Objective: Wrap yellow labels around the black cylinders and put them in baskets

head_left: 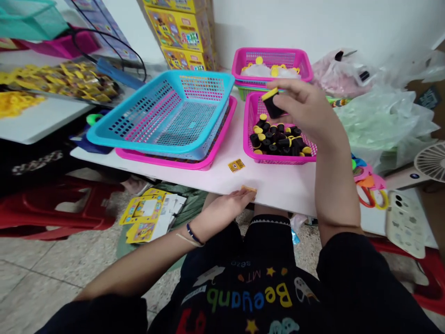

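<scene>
My right hand [302, 104] is raised over the pink basket [246, 134], pinching a black piece with a yellow cap [273, 104]. Several similar black-and-yellow pieces [278, 141] lie jumbled in that basket below. At the table's front edge is my left hand [231, 204], with a bracelet on its wrist. Its fingers are closed together at a small orange-yellow card [249, 189], seen nearly edge-on. A little beyond them, a small printed yellow card [236, 165] lies flat on the white table [278, 181].
A blue basket [146, 147] stands in a pink one on the left. Behind are another pink basket [239, 76] and stacked yellow boxes [186, 35]. On the right are plastic bags [382, 116], scissors [373, 197], a phone [405, 227] and a fan [431, 162].
</scene>
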The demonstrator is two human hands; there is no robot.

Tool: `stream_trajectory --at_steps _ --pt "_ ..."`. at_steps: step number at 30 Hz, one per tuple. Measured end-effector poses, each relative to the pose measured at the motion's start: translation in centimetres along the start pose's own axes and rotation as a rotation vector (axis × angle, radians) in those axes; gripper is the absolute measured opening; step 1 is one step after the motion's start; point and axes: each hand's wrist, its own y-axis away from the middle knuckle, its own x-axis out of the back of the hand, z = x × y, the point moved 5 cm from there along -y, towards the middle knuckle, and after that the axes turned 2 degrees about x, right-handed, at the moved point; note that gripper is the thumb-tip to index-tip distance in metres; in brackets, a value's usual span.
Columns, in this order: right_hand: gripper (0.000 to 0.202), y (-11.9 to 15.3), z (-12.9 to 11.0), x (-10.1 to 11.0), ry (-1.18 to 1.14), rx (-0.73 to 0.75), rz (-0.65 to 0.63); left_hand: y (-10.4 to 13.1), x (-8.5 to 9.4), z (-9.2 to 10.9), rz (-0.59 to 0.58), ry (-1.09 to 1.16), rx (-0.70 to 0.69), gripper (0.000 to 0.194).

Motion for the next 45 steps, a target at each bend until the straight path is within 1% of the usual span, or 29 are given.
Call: stream_trajectory --at_steps 2,5,8,11,13,14,16,18,19,20,21,24,26,27,28,31,32,34,38,39,40,42,43,45 --pt "0.022 0.3 -1.2 0.2 -0.027 0.043 0.040 -0.4 0.1 -0.5 -0.012 0.074 0.018 0.052" --pt "0.021 1.3 -2.3 0.9 0.058 0.065 0.075 -1.3 -0.2 -1.6 0.024 0.155 0.070 0.052" --pt "0.024 2.6 -3.4 2.0 0.152 0.120 0.089 -2.5 -0.4 -2.9 0.104 0.237 0.147 0.041" --pt "0.026 3.6 -4.7 2.6 0.187 0.194 0.121 -4.0 -0.4 -4.1 0.158 0.360 0.180 0.024" --pt "0.028 4.0 -5.4 2.8 0.209 0.247 0.179 -5.0 -0.4 -5.0 0.131 0.397 0.197 0.010" --pt "0.028 4.0 -5.6 2.9 0.212 0.281 0.220 -5.4 -0.3 -5.4 0.112 0.394 0.208 0.009" --pt "0.029 3.7 -5.5 3.0 0.210 0.344 0.286 -6.2 0.3 -6.0 0.103 0.364 0.231 0.018" --pt "0.029 2.9 -4.4 3.1 0.236 0.358 0.312 -6.8 1.8 -6.0 0.130 0.341 0.230 0.021" --pt "0.029 2.3 -3.5 3.3 0.259 0.339 0.313 -7.1 3.1 -5.6 0.184 0.349 0.213 0.018" --pt "0.029 1.7 -2.5 3.5 0.285 0.304 0.305 -7.4 4.6 -5.1 0.265 0.368 0.184 0.012" --pt "0.029 1.0 -1.4 3.9 0.295 0.262 0.304 -7.7 6.4 -4.4 0.374 0.396 0.148 0.006" --pt "0.029 -0.3 1.3 5.5 0.267 0.189 0.334 -9.5 11.9 -2.4 0.758 0.474 0.020 0.014" --pt "0.028 -0.5 1.9 6.8 0.232 0.175 0.380 -11.7 14.6 -1.6 0.910 0.505 -0.026 0.008" --pt "0.028 -0.4 2.0 7.5 0.216 0.170 0.403 -13.0 15.7 -1.5 0.958 0.516 -0.028 0.005" --pt "0.031 -0.3 1.9 8.0 0.199 0.164 0.425 -14.3 16.5 -1.6 0.997 0.519 -0.018 0.006" --pt "0.040 0.1 1.4 9.4 0.143 0.130 0.492 -17.3 18.2 -2.2 1.092 0.464 0.033 0.023" --pt "0.041 0.2 1.3 9.7 0.125 0.117 0.513 -18.0 18.4 -2.3 1.105 0.452 0.038 0.029" --pt "0.041 0.1 1.3 10.1 0.110 0.101 0.526 -19.0 18.4 -2.7 1.090 0.492 0.039 0.036" --pt "0.039 -0.2 1.6 10.4 0.038 0.140 0.498 -19.9 17.9 -3.6 0.986 0.637 0.049 0.041" --pt "0.039 -0.2 1.7 10.4 -0.005 0.162 0.493 -20.0 17.8 -3.8 0.949 0.656 0.048 0.039" --pt "0.040 -0.2 1.7 10.4 -0.049 0.183 0.488 -20.2 17.7 -3.9 0.908 0.668 0.046 0.033" --pt "0.041 -0.2 1.6 10.4 -0.114 0.217 0.476 -20.4 17.6 -4.1 0.820 0.668 0.037 0.009" --pt "0.041 -0.2 1.6 10.4 -0.134 0.231 0.476 -20.5 17.6 -4.1 0.788 0.662 0.032 0.004" --pt "0.044 -0.1 1.4 10.4 -0.153 0.244 0.493 -20.6 17.7 -4.2 0.765 0.649 0.015 0.020"
